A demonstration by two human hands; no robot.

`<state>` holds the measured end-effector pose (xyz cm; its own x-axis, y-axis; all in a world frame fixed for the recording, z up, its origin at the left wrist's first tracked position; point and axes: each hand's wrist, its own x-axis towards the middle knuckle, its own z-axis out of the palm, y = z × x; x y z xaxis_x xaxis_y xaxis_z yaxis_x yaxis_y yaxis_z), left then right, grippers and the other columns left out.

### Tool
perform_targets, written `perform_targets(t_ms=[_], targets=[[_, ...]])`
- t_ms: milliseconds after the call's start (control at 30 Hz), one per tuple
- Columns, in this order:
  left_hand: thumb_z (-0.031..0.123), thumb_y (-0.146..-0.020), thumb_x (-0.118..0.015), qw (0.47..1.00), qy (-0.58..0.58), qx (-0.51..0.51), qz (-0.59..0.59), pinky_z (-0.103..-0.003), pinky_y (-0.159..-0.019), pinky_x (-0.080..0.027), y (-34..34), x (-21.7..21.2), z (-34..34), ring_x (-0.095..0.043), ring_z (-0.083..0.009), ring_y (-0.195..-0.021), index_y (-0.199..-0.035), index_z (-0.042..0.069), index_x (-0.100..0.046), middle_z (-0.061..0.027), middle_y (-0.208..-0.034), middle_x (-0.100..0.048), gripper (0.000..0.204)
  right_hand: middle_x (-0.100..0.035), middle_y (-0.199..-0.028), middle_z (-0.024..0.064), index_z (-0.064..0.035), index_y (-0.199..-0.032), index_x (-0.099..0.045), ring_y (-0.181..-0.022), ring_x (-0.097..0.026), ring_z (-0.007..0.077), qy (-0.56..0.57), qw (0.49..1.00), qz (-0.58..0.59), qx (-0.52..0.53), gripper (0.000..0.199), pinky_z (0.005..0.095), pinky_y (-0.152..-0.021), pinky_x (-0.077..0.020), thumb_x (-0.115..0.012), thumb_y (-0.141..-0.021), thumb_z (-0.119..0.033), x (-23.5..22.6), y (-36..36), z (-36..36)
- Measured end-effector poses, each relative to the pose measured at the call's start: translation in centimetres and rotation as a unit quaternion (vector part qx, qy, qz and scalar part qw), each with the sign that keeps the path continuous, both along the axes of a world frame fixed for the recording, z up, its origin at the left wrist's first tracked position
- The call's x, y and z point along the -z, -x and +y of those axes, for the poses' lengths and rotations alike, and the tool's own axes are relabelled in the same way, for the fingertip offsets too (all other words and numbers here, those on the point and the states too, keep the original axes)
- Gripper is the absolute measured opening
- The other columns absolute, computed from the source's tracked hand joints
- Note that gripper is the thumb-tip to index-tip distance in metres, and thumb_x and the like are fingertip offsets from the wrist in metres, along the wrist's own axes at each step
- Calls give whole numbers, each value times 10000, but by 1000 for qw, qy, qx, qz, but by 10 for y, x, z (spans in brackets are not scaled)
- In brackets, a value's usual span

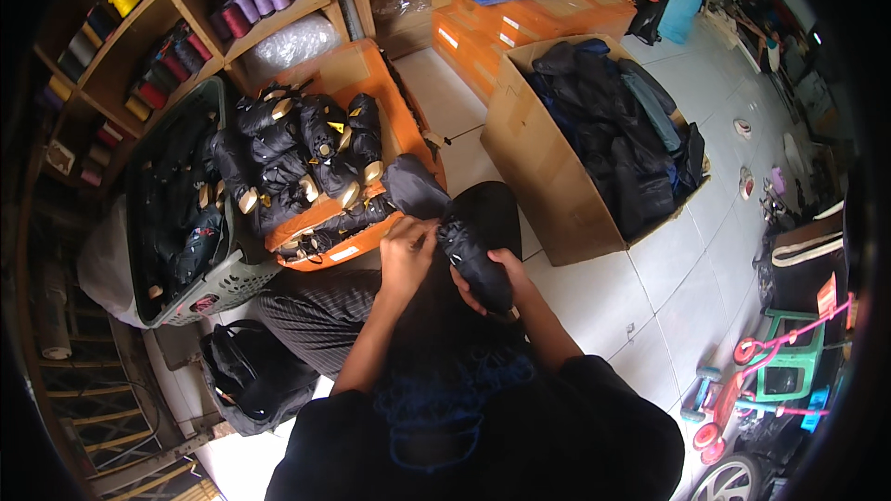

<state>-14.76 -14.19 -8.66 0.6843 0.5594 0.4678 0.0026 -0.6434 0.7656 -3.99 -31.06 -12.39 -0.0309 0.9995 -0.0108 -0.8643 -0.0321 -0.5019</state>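
Note:
My right hand [499, 283] is wrapped round the lower part of a folded black umbrella [471, 260], which lies tilted over my lap. At its upper end the fingers of my left hand [410, 246] are pinched together; what they grip is too small to make out. Just beyond that hand is a rounded bundle of dark fabric [415, 187], close to the umbrella's top. An orange carton [394, 111] to the left is heaped with folded black umbrellas [325, 144], several showing pale wooden-looking handle ends.
A grey plastic basket [223, 292] of dark items stands far left, with a black bag [255, 376] nearer me. An open brown carton [548, 209] of dark fabric pieces is at the right. Thread shelves [176, 0] rise behind; a pink scooter [742, 380] stands lower right.

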Motion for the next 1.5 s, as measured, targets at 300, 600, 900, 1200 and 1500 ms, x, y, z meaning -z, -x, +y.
perform_targets(t_ms=[300,600,900,1200,1500], targets=[[35,-833,-696,999,6,-37,11,-361,-728,-493,-4,-15,-10,-646,-280,-769,-893,-17,-711,-141,-812,-667,80,-578,-996,164,38,-1233,-478,-817,-643,294,112,984,-6,141,561,352,-605,-561,-623,-857,-351,-2,8,-1],[42,-811,-717,997,-35,-45,-43,-336,-735,-422,-3,-26,1,-584,-230,-736,-889,20,-722,-77,-786,-633,81,-605,-997,165,-88,-1521,-196,-689,-655,227,191,926,-319,67,793,338,-630,-550,-607,-861,-241,-66,-6,9],[34,-817,-726,989,-122,-62,-50,-333,-745,-428,-3,-39,-10,-600,-231,-779,-886,5,-704,-88,-836,-648,78,-591,-1018,130,-56,-1508,-282,-754,-649,184,167,941,-247,162,690,305,-634,-561,-591,-898,-151,-64,-4,16],[39,-845,-718,993,-18,-89,-75,-312,-723,-444,-9,-28,-10,-632,-223,-754,-864,1,-671,-112,-857,-690,64,-421,-1437,173,25,-1434,-389,-1290,-471,318,75,674,-656,330,735,382,-1051,-409,-733,-810,-155,-57,1,27],[-11,-821,-708,969,-217,-37,-117,-349,-718,-444,-6,-36,-7,-601,-261,-809,-885,10,-655,-106,-887,-635,86,-430,-1440,177,30,-1399,-432,-1327,-439,332,49,678,-655,330,750,397,-1091,-352,-766,-758,-169,-68,-7,25]])
